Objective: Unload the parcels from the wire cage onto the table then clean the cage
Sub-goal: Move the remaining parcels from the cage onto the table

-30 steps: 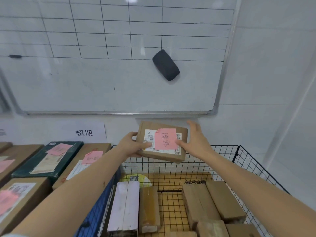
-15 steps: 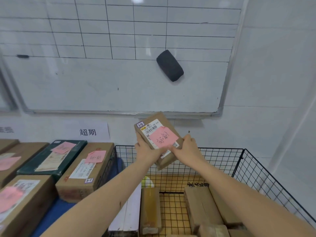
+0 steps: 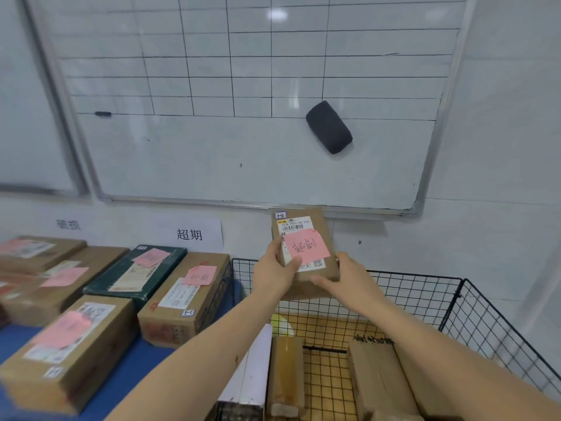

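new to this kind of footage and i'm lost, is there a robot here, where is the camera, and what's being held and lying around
There is no robot here: these are a person's two bare hands. The current picture comes from a wide-angle camera worn on the person's head, looking forward and down, so both forearms reach in from the bottom edge.

The left hand and the right hand together hold a brown parcel with a pink note stuck on it. It shows just above the far rim of the black wire cage. Inside the cage lie other parcels.

To the left is a table with a blue cover. It carries cardboard parcels and a dark green parcel, most with pink notes.

On the wall hangs a whiteboard with a dark eraser on it.
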Demonstrator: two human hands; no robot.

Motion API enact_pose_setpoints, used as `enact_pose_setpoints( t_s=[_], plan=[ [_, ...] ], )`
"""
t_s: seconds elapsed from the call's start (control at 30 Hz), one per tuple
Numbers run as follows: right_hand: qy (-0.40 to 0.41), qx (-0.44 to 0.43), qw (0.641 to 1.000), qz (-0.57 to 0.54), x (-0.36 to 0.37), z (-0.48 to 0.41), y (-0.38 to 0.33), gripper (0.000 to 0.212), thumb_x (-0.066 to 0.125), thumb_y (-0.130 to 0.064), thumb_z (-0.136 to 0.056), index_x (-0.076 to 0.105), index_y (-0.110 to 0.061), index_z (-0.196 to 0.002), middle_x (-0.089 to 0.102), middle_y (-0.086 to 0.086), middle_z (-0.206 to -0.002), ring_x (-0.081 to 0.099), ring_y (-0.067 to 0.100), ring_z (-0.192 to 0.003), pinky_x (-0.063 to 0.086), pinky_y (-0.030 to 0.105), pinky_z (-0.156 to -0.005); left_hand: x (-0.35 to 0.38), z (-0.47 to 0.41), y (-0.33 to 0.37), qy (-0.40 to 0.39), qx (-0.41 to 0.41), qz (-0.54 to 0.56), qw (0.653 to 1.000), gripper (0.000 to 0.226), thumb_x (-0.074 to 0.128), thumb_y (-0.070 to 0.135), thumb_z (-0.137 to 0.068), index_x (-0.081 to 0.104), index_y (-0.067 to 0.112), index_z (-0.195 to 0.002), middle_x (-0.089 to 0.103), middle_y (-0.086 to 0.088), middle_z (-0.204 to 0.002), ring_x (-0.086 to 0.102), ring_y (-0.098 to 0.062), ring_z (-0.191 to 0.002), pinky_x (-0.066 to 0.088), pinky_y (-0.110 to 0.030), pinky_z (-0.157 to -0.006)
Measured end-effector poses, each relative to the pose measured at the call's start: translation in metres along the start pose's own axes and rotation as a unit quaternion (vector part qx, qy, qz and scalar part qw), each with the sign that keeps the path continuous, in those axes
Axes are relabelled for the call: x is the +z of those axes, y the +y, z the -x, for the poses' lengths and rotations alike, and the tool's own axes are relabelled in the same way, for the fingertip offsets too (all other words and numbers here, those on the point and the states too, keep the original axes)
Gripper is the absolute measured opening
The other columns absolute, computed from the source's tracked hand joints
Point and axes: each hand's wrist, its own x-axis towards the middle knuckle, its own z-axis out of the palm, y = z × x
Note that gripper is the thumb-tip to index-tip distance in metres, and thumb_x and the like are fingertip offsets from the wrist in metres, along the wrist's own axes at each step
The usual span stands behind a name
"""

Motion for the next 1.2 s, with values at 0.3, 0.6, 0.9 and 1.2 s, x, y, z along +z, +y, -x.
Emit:
enact_pose_setpoints(
  t_s=[0.3, 0.6, 0.9, 1.2],
  plan=[
    [-0.031, -0.038, 0.999, -0.008, -0.009, 0.012, -0.007, 0.065, 0.070, -0.049, -0.081, 0.045, -0.021, -0.134, 0.058, -0.002, -0.129, 0.057, 0.012, -0.111, 0.050, 0.025, -0.088, -0.010, 0.007, 0.006, -0.019, -0.034, -0.006, 0.999, 0.074, 0.069, 0.021, -0.085, 0.029, 0.028, -0.147, 0.050, 0.001, -0.139, 0.050, -0.021, -0.123, 0.046, -0.038, -0.101],
    [-0.037, -0.015, 0.994, 0.106, -0.020, 0.036, -0.032, 0.093, 0.076, -0.036, -0.079, 0.020, -0.012, -0.150, 0.037, 0.006, -0.151, 0.039, 0.022, -0.135, 0.037, 0.033, -0.106, -0.049, 0.015, 0.013, -0.013, -0.024, 0.008, 1.000, 0.082, 0.071, 0.019, -0.083, 0.024, 0.033, -0.149, 0.054, -0.001, -0.135, 0.053, -0.024, -0.119, 0.048, -0.040, -0.098],
    [0.033, -0.027, 0.988, 0.150, -0.011, 0.073, -0.123, 0.086, 0.071, -0.035, -0.084, 0.021, -0.008, -0.149, 0.038, 0.010, -0.149, 0.037, 0.025, -0.135, 0.036, 0.036, -0.107, -0.165, 0.029, -0.006, -0.004, 0.004, 0.014, 1.000, 0.092, 0.074, 0.024, -0.081, 0.015, 0.034, -0.150, 0.057, -0.001, -0.129, 0.054, -0.024, -0.117, 0.046, -0.044, -0.098],
    [0.054, -0.064, 0.995, 0.058, 0.062, 0.126, -0.242, 0.085, 0.068, -0.029, -0.086, 0.017, -0.008, -0.151, 0.034, 0.011, -0.150, 0.034, 0.028, -0.136, 0.033, 0.038, -0.108, -0.293, 0.072, -0.065, -0.013, -0.015, 0.009, 1.000, 0.078, 0.073, 0.022, -0.081, 0.031, 0.049, -0.141, 0.058, 0.004, -0.122, 0.059, -0.028, -0.107, 0.057, -0.049, -0.079]
  ],
)
